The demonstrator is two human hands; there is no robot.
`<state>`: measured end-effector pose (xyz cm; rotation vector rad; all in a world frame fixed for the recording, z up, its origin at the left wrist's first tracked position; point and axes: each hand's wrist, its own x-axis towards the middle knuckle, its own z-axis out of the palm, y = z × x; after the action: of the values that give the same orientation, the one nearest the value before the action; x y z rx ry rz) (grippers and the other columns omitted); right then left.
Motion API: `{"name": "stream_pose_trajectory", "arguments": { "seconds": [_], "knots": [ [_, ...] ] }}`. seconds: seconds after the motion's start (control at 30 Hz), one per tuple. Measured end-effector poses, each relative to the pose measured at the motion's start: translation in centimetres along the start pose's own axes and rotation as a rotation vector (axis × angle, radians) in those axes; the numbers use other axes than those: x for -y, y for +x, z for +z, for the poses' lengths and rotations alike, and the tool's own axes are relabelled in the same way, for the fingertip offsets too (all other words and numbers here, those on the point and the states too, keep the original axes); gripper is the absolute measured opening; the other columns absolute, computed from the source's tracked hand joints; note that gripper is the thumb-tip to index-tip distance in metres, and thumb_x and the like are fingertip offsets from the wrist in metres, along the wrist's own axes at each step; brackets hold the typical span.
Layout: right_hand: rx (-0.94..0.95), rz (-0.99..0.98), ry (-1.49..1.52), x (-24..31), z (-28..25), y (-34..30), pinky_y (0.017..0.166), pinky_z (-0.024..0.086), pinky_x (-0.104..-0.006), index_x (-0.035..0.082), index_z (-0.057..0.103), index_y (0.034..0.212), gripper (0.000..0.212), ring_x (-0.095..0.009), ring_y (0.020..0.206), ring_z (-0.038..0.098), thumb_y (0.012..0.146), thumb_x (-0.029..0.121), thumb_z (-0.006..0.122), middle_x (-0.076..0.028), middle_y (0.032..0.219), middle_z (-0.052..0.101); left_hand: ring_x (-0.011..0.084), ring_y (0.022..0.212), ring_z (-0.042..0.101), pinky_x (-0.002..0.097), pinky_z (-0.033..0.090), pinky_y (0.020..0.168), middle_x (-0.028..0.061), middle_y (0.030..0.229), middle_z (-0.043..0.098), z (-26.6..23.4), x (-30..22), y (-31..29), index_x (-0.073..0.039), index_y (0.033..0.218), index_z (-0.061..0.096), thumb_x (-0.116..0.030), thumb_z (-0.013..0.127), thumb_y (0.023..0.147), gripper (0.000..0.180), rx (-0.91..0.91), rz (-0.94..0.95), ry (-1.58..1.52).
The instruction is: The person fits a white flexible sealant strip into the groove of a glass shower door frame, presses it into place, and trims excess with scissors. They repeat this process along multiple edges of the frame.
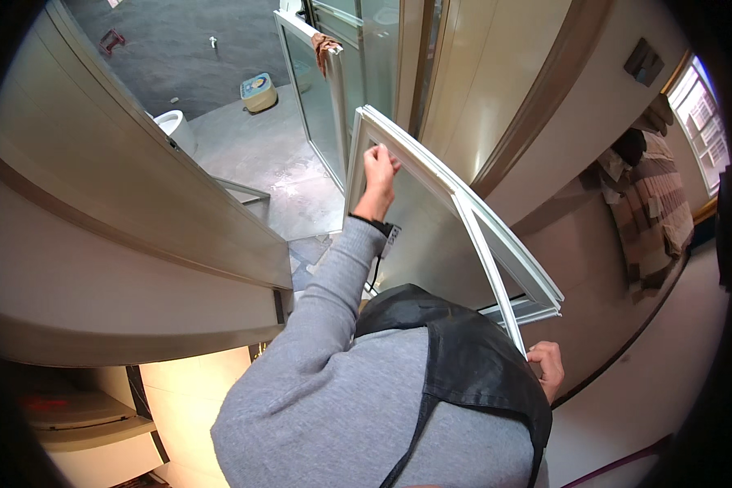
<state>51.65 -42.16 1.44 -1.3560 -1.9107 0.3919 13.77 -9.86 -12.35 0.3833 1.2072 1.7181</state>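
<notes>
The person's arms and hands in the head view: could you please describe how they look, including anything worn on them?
The left hand is ungloved. A plain, heathered grey long sleeve covers that arm, and a dark wristband with a grey, dark-marked piece sits at the wrist. The right hand also shows no glove; its sleeve cannot be clearly made out.

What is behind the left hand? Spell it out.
Behind the left hand, the white-framed panel shows around it; the part directly behind is covered and cannot be seen.
</notes>
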Motion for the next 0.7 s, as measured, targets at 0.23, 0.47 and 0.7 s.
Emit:
{"name": "stream_pose_trajectory", "arguments": {
  "seconds": [0.23,0.47,0.7],
  "knots": [
    [0.028,0.067,0.031,2.8,0.6,-1.3,0.077,0.049,-0.0341,0.002,0.06,0.079,0.023,-0.026,0.085,0.063,0.078,0.016,0.079,-0.011,0.086,0.061,0.0135,0.097,0.052,0.0385,0.049,0.083,0.0015,0.111,0.055,-1.6,1.1,4.9,-0.012,0.123,0.049,-0.032,0.055,0.105,0.028,0.236,-0.066,-0.159],
    [0.039,0.103,0.118,4.7,0.3,-1.3,0.074,0.05,-0.0324,0.001,0.06,0.081,0.02,-0.024,0.083,0.064,0.078,0.005,0.079,-0.01,0.085,0.061,0.0177,0.093,0.056,0.0429,0.048,0.081,0.0066,0.108,0.056,-0.7,2.0,7.0,-0.014,0.128,0.037,-0.03,0.066,0.098,0.045,0.096,-0.091,-0.124],
    [-0.075,0.078,0.029,4.3,0.5,-1.0,0.081,0.05,-0.0348,0.001,0.057,0.085,0.015,-0.026,0.089,0.063,0.081,-0.003,0.071,-0.013,0.095,0.062,0.0283,0.088,0.067,0.0408,0.052,0.081,0.0176,0.1,0.069,-1.1,-1.5,10.0,-0.003,0.109,0.065,-0.035,0.062,0.098,0.034,-0.247,0.666,0.535]
  ]
}}
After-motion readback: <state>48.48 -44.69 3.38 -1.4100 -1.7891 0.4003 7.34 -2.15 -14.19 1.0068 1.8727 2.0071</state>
